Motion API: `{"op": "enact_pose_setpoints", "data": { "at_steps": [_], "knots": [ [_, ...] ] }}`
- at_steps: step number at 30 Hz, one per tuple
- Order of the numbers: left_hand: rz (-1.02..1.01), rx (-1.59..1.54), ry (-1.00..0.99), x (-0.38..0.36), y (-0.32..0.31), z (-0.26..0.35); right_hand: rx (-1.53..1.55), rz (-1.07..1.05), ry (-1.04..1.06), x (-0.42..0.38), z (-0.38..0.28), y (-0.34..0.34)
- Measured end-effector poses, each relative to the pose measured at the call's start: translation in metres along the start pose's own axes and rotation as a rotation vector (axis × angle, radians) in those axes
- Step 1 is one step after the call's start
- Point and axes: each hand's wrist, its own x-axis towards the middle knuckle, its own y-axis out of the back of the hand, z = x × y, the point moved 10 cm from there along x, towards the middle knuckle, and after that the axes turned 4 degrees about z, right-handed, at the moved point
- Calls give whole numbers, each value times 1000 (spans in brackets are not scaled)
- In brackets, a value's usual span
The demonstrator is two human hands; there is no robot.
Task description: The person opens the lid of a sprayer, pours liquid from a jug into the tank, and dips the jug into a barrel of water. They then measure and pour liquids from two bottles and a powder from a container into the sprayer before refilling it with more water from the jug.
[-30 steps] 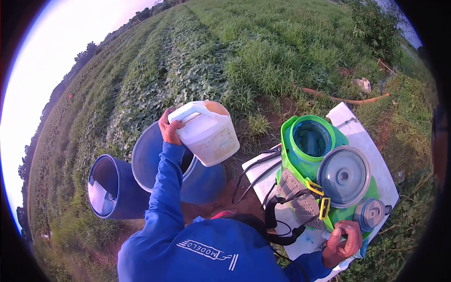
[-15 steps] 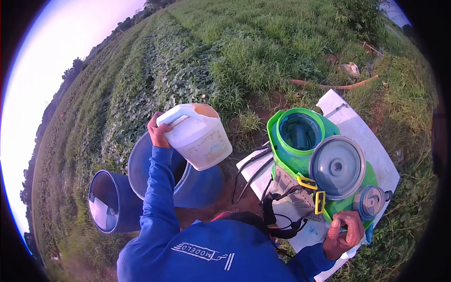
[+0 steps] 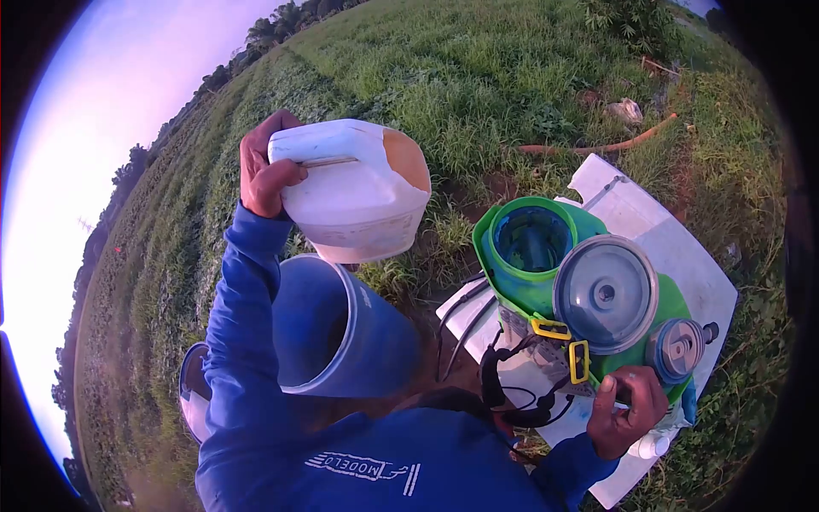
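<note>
My left hand [image 3: 263, 166] grips the handle of a white cut-open plastic jug [image 3: 358, 192] and holds it raised above a blue barrel [image 3: 341, 328]. To the right stands a green backpack sprayer [image 3: 546, 256] with its round mouth uncovered and its grey lid [image 3: 606, 294] hanging at the side. My right hand [image 3: 627, 410] is closed on the sprayer's lower edge, beside a small grey cap [image 3: 678, 348] and a small white bottle [image 3: 653, 444]. Blue sleeves cover both arms.
The sprayer rests on a white board [image 3: 665, 235] lying on grass. A second blue barrel [image 3: 194, 401] sits behind my left arm. Black straps and hose [image 3: 503, 401] hang from the sprayer. An orange hose [image 3: 597, 145] lies in the grass beyond. Crop rows stretch away.
My left hand has lifted the white jug up, higher above the blue barrel. My right hand stays on the sprayer's lower edge. The view has shifted slightly.
</note>
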Motion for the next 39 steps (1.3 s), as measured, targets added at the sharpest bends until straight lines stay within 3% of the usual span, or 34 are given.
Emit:
{"op": "enact_pose_setpoints", "data": {
  "at_steps": [8, 16, 20, 27, 36, 39],
  "knots": [
    [-328, 25, -179, 42, -89, 59, -36, 30, 96, 3, -8, 2],
    [-719, 338, -345, 19, -185, 102, -95, 87, 123, 8, -13, 5],
    [-788, 446, -561, 6, -213, 118, -110, 88, 123, 7, -12, 6],
    [-863, 466, -608, 0, -230, 127, -122, 84, 145, 7, -11, 6],
    [-959, 514, -891, -29, -256, 146, -142, 79, 193, 7, -13, 6],
    [-1021, 547, -900, -36, -265, 154, -117, 87, 220, 7, -14, 7]
  ]
}}
